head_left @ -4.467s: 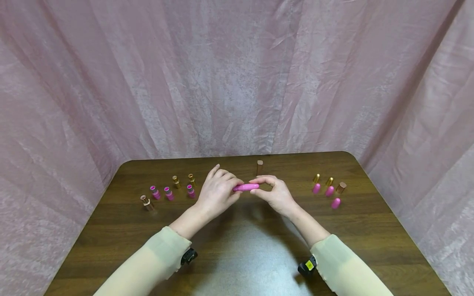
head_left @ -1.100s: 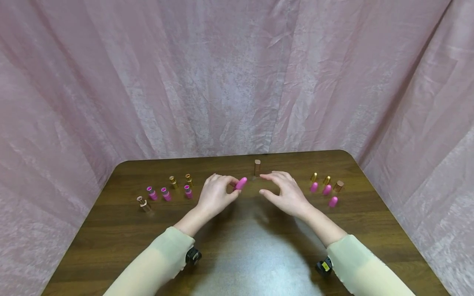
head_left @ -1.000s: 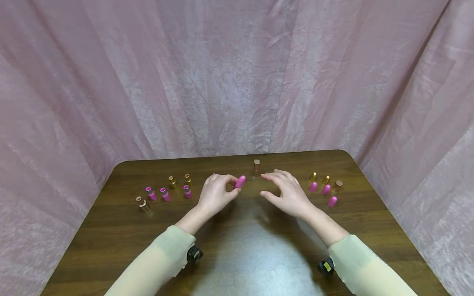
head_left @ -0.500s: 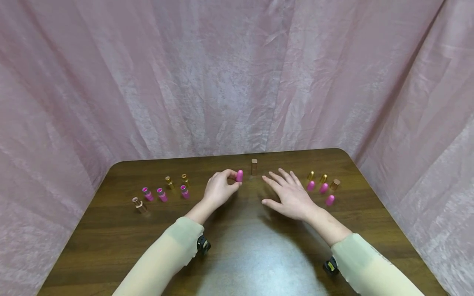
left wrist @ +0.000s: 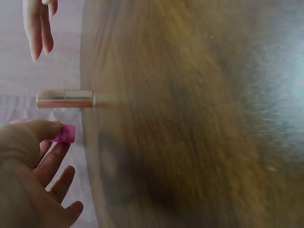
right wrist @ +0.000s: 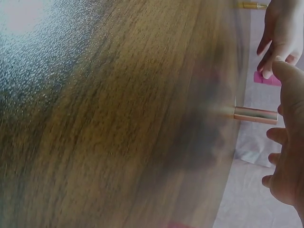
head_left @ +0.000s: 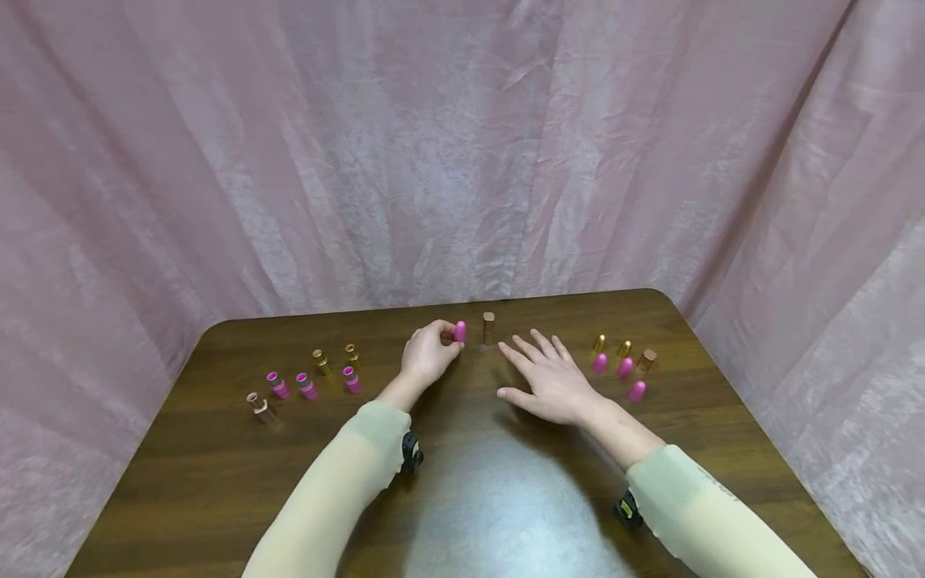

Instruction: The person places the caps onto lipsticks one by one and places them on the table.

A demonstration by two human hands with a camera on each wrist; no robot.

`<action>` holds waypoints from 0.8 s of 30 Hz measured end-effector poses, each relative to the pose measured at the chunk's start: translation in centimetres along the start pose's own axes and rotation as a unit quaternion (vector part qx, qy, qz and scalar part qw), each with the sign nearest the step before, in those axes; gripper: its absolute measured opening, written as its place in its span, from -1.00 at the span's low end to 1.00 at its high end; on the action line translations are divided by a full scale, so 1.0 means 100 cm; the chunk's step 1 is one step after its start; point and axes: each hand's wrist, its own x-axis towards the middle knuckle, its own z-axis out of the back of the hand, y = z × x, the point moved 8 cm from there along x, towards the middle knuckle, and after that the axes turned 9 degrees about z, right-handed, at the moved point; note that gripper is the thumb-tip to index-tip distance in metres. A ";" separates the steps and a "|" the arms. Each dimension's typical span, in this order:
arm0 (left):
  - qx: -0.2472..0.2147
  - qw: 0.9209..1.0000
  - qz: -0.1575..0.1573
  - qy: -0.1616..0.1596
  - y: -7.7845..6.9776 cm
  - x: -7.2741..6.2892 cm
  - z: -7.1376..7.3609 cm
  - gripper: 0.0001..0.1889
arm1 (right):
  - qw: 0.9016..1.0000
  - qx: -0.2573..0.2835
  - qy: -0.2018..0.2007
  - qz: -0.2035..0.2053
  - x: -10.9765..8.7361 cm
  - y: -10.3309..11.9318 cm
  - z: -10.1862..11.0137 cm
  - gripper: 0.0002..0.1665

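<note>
My left hand pinches a capped pink lipstick tube between thumb and fingers, holding it upright near the table's back edge. In the left wrist view the lower end of this pink tube shows beyond the thumb. Just to its right a capped rose-gold lipstick tube stands upright on the table, apart from both hands. My right hand hovers over the table with fingers spread and holds nothing. In the right wrist view the rose-gold tube appears beyond that hand's fingers.
Uncapped lipstick bases stand at the left: pink ones, gold ones and one rose-gold. Loose caps stand at the right: gold, pink and rose-gold. A pink curtain hangs behind the wooden table.
Both hands held the pink lipstick tube sideways at first. My right hand has let go and spread its fingers; my left has turned the tube upright and carried it back beside the rose-gold one.
</note>
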 end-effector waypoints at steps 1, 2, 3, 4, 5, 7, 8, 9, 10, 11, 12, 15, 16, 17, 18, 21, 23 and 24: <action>0.000 1.000 0.006 0.001 0.001 0.002 -0.001 -0.72 | 1.000 -0.001 0.001 0.000 0.001 0.000 -0.001 -0.04; 0.001 1.000 0.009 0.002 0.002 0.004 -0.002 -0.72 | 1.000 -0.001 0.001 -0.001 0.001 0.000 -0.002 -0.04; 0.001 1.000 0.012 0.002 0.003 0.007 -0.003 -0.71 | 1.000 -0.001 0.001 -0.002 0.001 -0.001 -0.002 -0.04; -0.001 1.000 0.017 0.004 0.004 0.009 -0.004 -0.71 | 1.000 -0.001 0.002 -0.003 0.002 -0.001 -0.003 -0.04; -0.004 1.000 0.021 0.007 0.005 0.011 -0.005 -0.70 | 1.000 -0.002 0.003 -0.005 0.002 -0.002 -0.004 -0.04; -0.006 0.999 0.030 0.011 0.007 0.014 -0.007 -0.68 | 1.000 0.000 0.005 -0.007 0.002 -0.004 -0.007 -0.04; -0.007 0.999 0.035 0.013 0.008 0.016 -0.009 -0.68 | 1.000 0.003 0.006 -0.007 0.002 -0.004 -0.009 -0.04; -0.008 0.999 0.039 0.014 0.010 0.017 -0.010 -0.68 | 1.000 0.004 0.008 -0.008 0.002 -0.005 -0.011 -0.03; -0.010 0.999 0.043 0.016 0.011 0.018 -0.011 -0.68 | 1.000 0.005 0.011 -0.009 0.002 -0.005 -0.012 -0.03; -0.010 0.999 0.045 0.016 0.011 0.019 -0.012 -0.68 | 1.000 0.006 0.012 -0.009 0.002 -0.005 -0.014 -0.04; -0.010 0.999 0.047 0.017 0.012 0.019 -0.013 -0.68 | 1.000 0.008 0.015 -0.009 0.001 -0.005 -0.015 -0.03; -0.007 0.998 0.054 0.022 0.013 0.022 -0.017 -0.70 | 1.000 0.010 0.018 -0.009 0.001 -0.005 -0.016 -0.03; -0.005 0.998 0.056 0.024 0.012 0.023 -0.018 -0.70 | 1.000 0.011 0.020 -0.010 0.001 -0.006 -0.016 -0.03; -0.003 0.998 0.058 0.025 0.011 0.023 -0.019 -0.70 | 1.000 0.012 0.022 -0.010 0.001 -0.006 -0.016 -0.03; -0.001 0.998 0.059 0.026 0.010 0.024 -0.019 -0.71 | 1.000 0.012 0.024 -0.012 0.001 -0.006 -0.017 -0.03; 0.000 0.998 0.060 0.028 0.006 0.025 -0.021 -0.72 | 1.000 0.013 0.022 -0.011 0.000 -0.007 -0.016 -0.03; -0.002 0.998 0.058 0.029 0.002 0.026 -0.022 -0.72 | 1.000 0.013 0.022 -0.011 -0.001 -0.007 -0.016 -0.03; -0.001 0.998 0.058 0.029 0.001 0.026 -0.023 -0.72 | 1.000 0.013 0.022 -0.010 -0.001 -0.007 -0.016 -0.03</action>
